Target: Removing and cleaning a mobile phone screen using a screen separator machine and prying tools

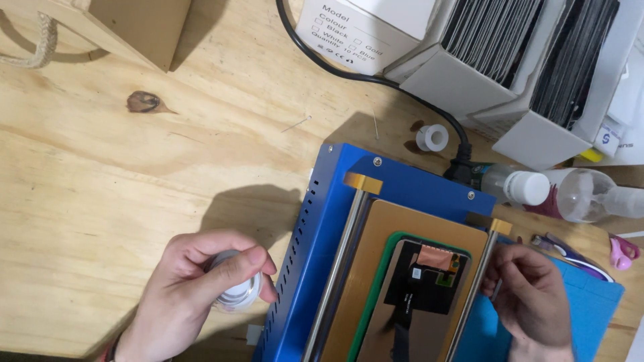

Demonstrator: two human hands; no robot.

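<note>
My left hand is closed around a small white spool beside the left wall of a blue metal machine. On the machine's brown plate lies a phone screen panel, back side up, with black flex and copper foil. Two steel rods with yellow end caps run along either side of the plate. My right hand is at the right rod, fingers curled near it; what it holds is hidden.
A black power cable runs to the machine's back. White boxes packed with dark panels stand at the top right, clear bottles beside them. A small white ring, a blue mat, pink scissors and a cardboard bag lie around.
</note>
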